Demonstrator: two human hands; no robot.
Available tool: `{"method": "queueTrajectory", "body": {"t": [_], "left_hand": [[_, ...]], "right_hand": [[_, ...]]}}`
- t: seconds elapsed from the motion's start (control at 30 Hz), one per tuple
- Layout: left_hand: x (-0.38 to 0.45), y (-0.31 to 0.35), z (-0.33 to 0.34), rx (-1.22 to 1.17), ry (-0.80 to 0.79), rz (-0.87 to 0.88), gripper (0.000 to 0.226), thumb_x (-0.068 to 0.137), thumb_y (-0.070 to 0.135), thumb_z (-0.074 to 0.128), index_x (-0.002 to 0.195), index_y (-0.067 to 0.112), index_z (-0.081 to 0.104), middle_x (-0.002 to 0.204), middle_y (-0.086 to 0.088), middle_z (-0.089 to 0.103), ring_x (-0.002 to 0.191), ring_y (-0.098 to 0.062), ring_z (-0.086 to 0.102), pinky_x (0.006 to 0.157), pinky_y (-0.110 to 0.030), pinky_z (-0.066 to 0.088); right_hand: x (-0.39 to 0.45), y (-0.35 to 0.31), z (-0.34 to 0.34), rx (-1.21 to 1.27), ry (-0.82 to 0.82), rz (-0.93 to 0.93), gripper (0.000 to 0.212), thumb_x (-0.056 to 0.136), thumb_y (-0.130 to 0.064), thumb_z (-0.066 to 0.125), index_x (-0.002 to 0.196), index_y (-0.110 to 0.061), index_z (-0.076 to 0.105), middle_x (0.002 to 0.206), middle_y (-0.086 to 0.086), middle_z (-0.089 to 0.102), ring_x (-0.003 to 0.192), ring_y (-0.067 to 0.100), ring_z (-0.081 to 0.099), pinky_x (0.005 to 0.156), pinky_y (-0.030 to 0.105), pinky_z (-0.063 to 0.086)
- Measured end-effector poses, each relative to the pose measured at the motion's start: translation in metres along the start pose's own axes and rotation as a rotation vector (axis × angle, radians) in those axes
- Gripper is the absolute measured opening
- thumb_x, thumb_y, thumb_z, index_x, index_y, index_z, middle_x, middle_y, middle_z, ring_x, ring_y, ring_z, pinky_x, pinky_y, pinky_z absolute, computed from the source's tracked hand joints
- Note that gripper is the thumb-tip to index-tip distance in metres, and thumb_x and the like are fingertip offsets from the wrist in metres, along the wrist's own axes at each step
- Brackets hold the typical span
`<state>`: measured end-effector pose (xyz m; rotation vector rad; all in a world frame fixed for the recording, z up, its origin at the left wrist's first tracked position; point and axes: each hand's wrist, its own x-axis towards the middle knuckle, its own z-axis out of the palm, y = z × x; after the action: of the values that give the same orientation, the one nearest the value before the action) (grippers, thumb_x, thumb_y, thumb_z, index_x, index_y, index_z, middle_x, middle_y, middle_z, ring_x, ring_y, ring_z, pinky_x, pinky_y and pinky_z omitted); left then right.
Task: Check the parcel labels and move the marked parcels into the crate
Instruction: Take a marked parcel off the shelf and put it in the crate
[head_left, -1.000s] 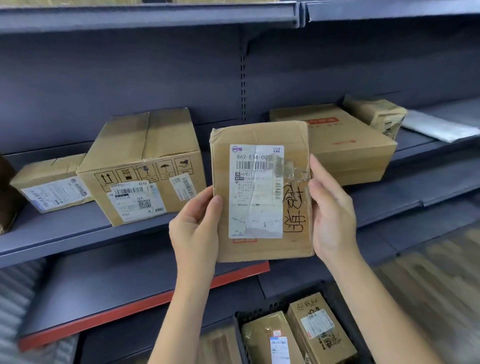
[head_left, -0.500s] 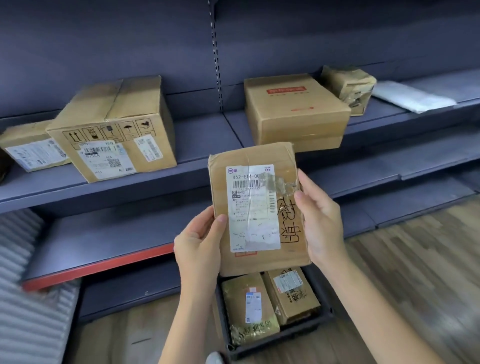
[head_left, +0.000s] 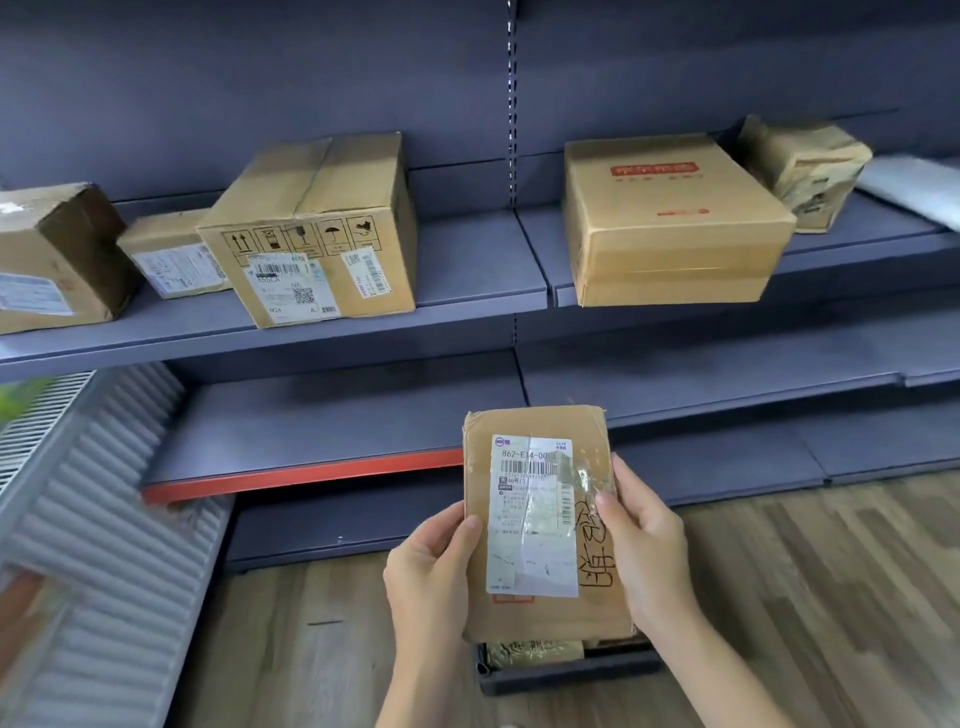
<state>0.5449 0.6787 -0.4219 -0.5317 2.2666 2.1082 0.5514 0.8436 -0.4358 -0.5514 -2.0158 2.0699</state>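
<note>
Both hands hold one flat cardboard parcel (head_left: 540, 525) upright, its labelled face toward the camera. The left hand (head_left: 428, 571) clasps the parcel's left edge, thumb on the front; the right hand (head_left: 641, 545) clasps the right edge, thumb tip on the front beside the label. The white shipping label (head_left: 532, 517) reads "862-E14-00" above a barcode, partly under wrinkled clear tape; the smaller print is too fine to read. Handwritten black characters (head_left: 595, 545) run down the cardboard right of the label.

Directly below the parcel sits the dark crate (head_left: 566, 673) on the wooden floor (head_left: 831, 597), with a gold-brown packet (head_left: 530, 652) showing inside.

Above the parcel, on the grey shelf (head_left: 467, 291), stands a carton (head_left: 317, 228) with handling symbols and a label reading "M24", and to its right a carton (head_left: 670, 218) with a red printed stamp.
</note>
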Motion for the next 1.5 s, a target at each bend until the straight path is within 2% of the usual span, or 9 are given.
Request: {"method": "queueTrajectory", "body": {"t": [0.17,0.33,0.5,0.6,0.73,0.87,1.0,1.23,1.5], "left_hand": [[0.029,-0.019,-0.002,-0.049,0.005,-0.102,0.018,0.082,0.012,0.067,0.081,0.028,0.074,0.078,0.01,0.075,0.081,-0.013,0.069,0.075,-0.033,0.055],[0.061,-0.043,0.007,-0.052,-0.057,-0.201,0.014,0.076,0.008,0.073,0.078,0.022,0.076,0.071,0.004,0.075,0.075,-0.015,0.07,0.085,-0.036,0.054],[0.076,-0.069,0.026,0.051,-0.161,-0.269,0.017,0.076,0.007,0.071,0.08,0.023,0.075,0.068,0.007,0.074,0.064,-0.002,0.068,0.058,-0.007,0.048],[0.082,-0.102,0.036,0.106,-0.163,-0.299,0.021,0.075,0.005,0.071,0.079,0.025,0.075,0.067,0.008,0.074,0.066,-0.004,0.069,0.062,-0.008,0.048],[0.088,-0.162,0.052,0.143,-0.116,-0.396,0.019,0.07,0.009,0.072,0.076,0.027,0.075,0.069,0.007,0.074,0.069,-0.002,0.069,0.078,-0.021,0.052],[0.098,-0.23,0.07,0.199,-0.046,-0.491,0.019,0.073,0.004,0.072,0.078,0.022,0.075,0.069,0.008,0.074,0.069,-0.003,0.069,0.08,-0.027,0.054],[0.12,-0.295,0.088,0.294,0.034,-0.491,0.029,0.075,0.01,0.072,0.07,0.038,0.067,0.058,0.026,0.066,0.059,0.013,0.06,0.061,-0.005,0.045],[0.157,-0.411,0.12,0.358,-0.074,-0.439,0.029,0.087,0.006,0.055,0.088,0.033,0.064,0.076,0.018,0.07,0.082,-0.01,0.065,0.08,-0.029,0.052],[0.209,-0.479,0.132,0.35,-0.069,-0.453,0.031,0.092,0.006,0.045,0.118,0.014,0.06,0.101,0.006,0.066,0.088,-0.005,0.059,0.081,-0.021,0.045]], "right_hand": [[0.018,0.017,0.014,-0.076,0.035,0.081,0.043,0.092,-0.007,0.05,0.131,-0.026,0.052,0.124,0.0,0.063,0.114,0.024,0.059,0.102,0.052,0.042],[0.039,0.037,0.018,-0.118,0.048,0.135,0.043,0.091,-0.001,0.05,0.12,-0.031,0.057,0.104,-0.022,0.066,0.103,0.0,0.059,0.094,0.023,0.043],[0.055,0.083,0.004,-0.106,0.117,0.245,0.041,0.088,0.006,0.051,0.124,-0.011,0.06,0.113,0.001,0.068,0.09,-0.003,0.064,0.084,0.007,0.044],[0.062,0.119,-0.003,-0.027,0.147,0.318,0.036,0.089,0.004,0.051,0.122,-0.007,0.061,0.105,0.007,0.071,0.083,0.022,0.066,0.079,0.025,0.051],[0.069,0.189,-0.009,-0.092,0.187,0.411,0.035,0.089,0.003,0.054,0.119,-0.011,0.063,0.078,0.001,0.073,0.099,0.051,0.056,0.065,0.021,0.045],[0.081,0.247,-0.01,-0.089,0.16,0.482,0.041,0.085,0.009,0.056,0.114,-0.019,0.064,0.122,0.004,0.064,0.112,0.017,0.059,0.107,0.039,0.038],[0.108,0.304,-0.009,-0.07,0.117,0.515,0.042,0.086,0.006,0.056,0.125,-0.009,0.057,0.125,-0.001,0.058,0.109,0.008,0.055,0.103,0.028,0.034],[0.146,0.424,-0.014,-0.071,0.073,0.505,0.048,0.089,0.009,0.047,0.134,-0.007,0.046,0.137,0.001,0.049,0.117,0.008,0.051,0.099,0.018,0.039],[0.186,0.495,0.004,-0.027,-0.074,0.566,0.057,0.087,0.012,0.044,0.141,-0.006,0.036,0.14,0.001,0.047,0.109,-0.003,0.054,0.093,0.012,0.044]]}}
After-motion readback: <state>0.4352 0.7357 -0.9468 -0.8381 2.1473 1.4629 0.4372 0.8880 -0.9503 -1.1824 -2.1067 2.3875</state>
